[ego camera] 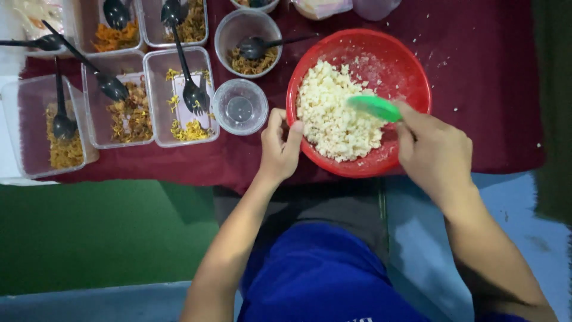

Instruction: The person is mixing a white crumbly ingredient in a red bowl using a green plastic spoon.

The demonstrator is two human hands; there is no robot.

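A red round bowl (396, 62) sits on the dark red tablecloth and holds a heap of white crumbly rice (335, 113) on its left side. My left hand (279, 146) grips the bowl's near left rim, thumb over the edge. My right hand (432, 149) holds a green scoop (375, 107) whose blade lies over the rice at the bowl's middle.
Left of the bowl stand a small empty round clear cup (240, 107) and several clear plastic tubs (182, 95) of shredded orange and yellow food, each with a black spoon (192, 89). A round tub of noodles (247, 45) sits behind. The table edge (179, 179) runs near my lap.
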